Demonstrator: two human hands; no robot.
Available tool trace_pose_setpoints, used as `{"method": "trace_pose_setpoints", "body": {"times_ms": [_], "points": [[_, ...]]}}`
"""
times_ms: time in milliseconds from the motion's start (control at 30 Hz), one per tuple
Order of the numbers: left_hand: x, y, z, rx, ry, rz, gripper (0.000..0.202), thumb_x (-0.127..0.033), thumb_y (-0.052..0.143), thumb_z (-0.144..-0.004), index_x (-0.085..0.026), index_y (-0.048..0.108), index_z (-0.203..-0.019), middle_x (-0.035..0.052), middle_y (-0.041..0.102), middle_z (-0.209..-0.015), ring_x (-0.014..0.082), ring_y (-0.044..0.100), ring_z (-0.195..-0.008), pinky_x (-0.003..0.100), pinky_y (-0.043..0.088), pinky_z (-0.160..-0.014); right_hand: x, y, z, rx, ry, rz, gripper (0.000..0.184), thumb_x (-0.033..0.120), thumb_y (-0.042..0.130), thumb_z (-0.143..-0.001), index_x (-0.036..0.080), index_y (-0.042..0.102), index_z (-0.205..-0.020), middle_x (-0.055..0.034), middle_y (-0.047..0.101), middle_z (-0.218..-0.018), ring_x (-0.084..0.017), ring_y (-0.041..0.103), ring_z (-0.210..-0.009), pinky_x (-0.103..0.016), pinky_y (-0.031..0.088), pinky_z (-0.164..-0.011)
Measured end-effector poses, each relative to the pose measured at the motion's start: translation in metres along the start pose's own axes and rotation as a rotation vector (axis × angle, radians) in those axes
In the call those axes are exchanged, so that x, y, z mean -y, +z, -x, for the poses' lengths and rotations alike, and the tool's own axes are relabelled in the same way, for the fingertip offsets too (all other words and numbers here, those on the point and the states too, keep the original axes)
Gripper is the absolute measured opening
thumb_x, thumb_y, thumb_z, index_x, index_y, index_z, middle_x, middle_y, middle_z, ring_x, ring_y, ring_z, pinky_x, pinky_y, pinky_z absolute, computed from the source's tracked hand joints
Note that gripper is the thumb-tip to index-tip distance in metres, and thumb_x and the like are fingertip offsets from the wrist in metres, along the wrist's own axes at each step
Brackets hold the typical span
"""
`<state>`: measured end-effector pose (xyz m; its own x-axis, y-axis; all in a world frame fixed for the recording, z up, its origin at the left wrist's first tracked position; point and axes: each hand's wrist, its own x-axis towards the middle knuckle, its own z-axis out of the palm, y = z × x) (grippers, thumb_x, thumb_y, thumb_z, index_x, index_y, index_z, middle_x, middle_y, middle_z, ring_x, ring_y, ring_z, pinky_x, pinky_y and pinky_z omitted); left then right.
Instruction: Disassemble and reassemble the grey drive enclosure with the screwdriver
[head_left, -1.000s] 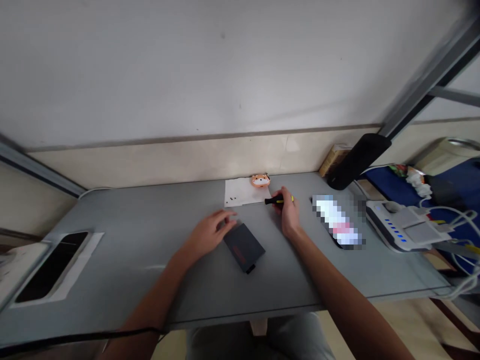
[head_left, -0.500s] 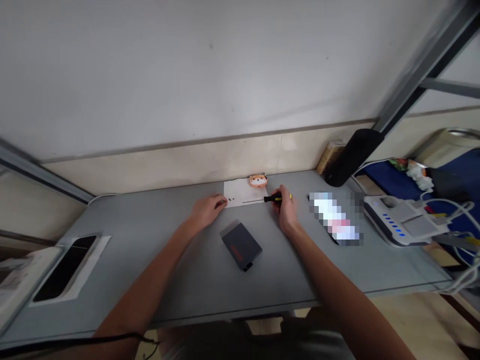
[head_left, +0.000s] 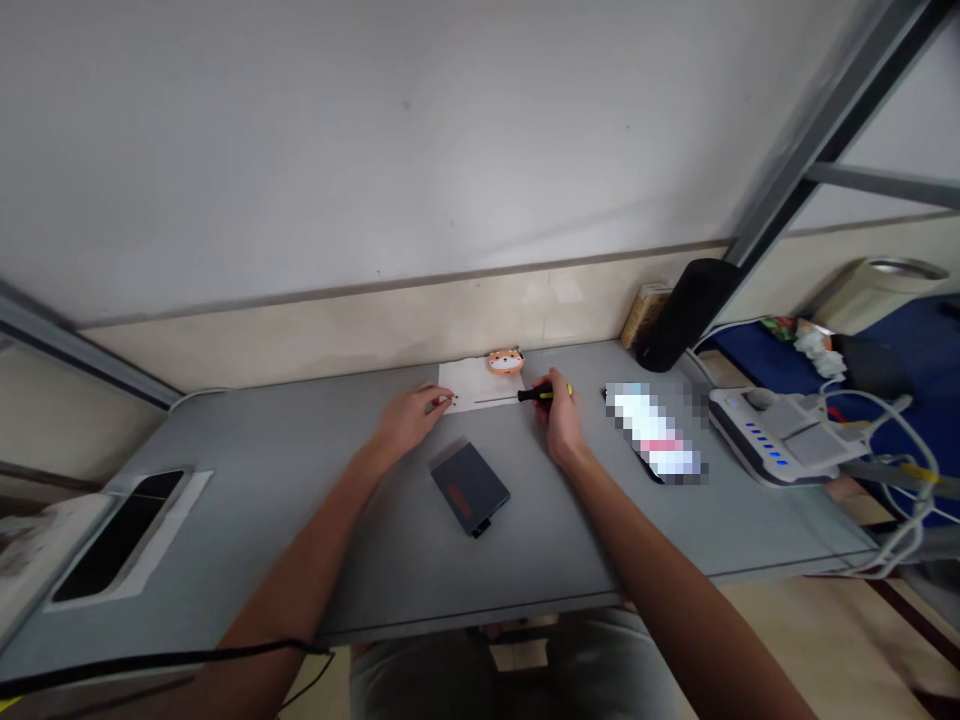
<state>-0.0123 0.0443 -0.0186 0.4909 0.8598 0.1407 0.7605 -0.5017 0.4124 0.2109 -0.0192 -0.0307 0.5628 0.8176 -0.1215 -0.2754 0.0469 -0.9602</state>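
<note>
Right grip [head_left: 559,418]: closed firmly around the black handle of a screwdriver [head_left: 535,395], yellow end showing past the fingers, thin shaft pointing left across a sheet of white paper [head_left: 480,385].

Left grip [head_left: 409,418]: fingers loosely curled, holding nothing visible, tips at the paper's left edge beside a few small dark screws [head_left: 452,398], too small to make out in detail.

Flat grey drive [head_left: 469,488], orange label: on the counter [head_left: 225,450], just below the paper, between the grips.

Also on the counter: orange animal figure [head_left: 505,361] at the paper's far edge; pixelated, unreadable item [head_left: 652,430]; white unit with blue lights [head_left: 780,435].

Risks: a fingertip brushing the screws could push them off the paper; a careless swing of the shaft could scatter them.
</note>
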Motion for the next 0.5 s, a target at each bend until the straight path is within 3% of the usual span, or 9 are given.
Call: {"method": "trace_pose_setpoints", "body": {"times_ms": [100, 200, 300, 500], "points": [[-0.002, 0.000, 0.015, -0.034, 0.003, 0.168, 0.035, -0.042, 0.048, -0.098, -0.023, 0.076, -0.108, 0.0052, 0.072, -0.096, 0.0179, 0.061, -0.075, 0.031, 0.051, -0.075, 0.002, 0.002, 0.002, -0.043, 0.080, -0.043, 0.045, 0.068, 0.060, -0.062, 0.024, 0.056, -0.062, 0.0006, 0.053, -0.058, -0.013, 0.049, -0.052, -0.027, 0.030, -0.045], [-0.008, 0.001, 0.030, 0.125, 0.031, 0.378, 0.037, -0.047, 0.053, -0.094, -0.023, 0.074, -0.113, 0.0039, 0.070, -0.095, 0.0156, 0.058, -0.072, 0.028, 0.050, -0.069, 0.002, 0.003, 0.003, -0.047, 0.081, -0.020, 0.045, 0.068, 0.061, -0.063, 0.023, 0.057, -0.063, 0.0006, 0.054, -0.060, -0.014, 0.050, -0.054, -0.027, 0.031, -0.047], [-0.015, 0.003, 0.037, 0.326, 0.051, 0.481, 0.044, -0.050, 0.058, -0.091, -0.023, 0.068, -0.125, -0.0003, 0.061, -0.079, 0.0149, 0.054, -0.065, 0.027, 0.047, -0.063, 0.000, 0.003, 0.004, -0.050, 0.068, 0.001, 0.046, 0.068, 0.063, -0.065, 0.023, 0.058, -0.064, 0.0011, 0.055, -0.060, -0.014, 0.051, -0.055, -0.027, 0.032, -0.049], [-0.016, -0.002, 0.039, 0.489, 0.076, 0.513, 0.045, -0.054, 0.061, -0.089, -0.023, 0.067, -0.122, -0.0052, 0.043, -0.066, 0.0137, 0.044, -0.059, 0.026, 0.037, -0.057, 0.003, 0.002, 0.004, -0.102, 0.032, 0.012, 0.046, 0.068, 0.064, -0.065, 0.023, 0.058, -0.063, 0.0008, 0.057, -0.061, -0.014, 0.051, -0.055, -0.027, 0.034, -0.048]]}}
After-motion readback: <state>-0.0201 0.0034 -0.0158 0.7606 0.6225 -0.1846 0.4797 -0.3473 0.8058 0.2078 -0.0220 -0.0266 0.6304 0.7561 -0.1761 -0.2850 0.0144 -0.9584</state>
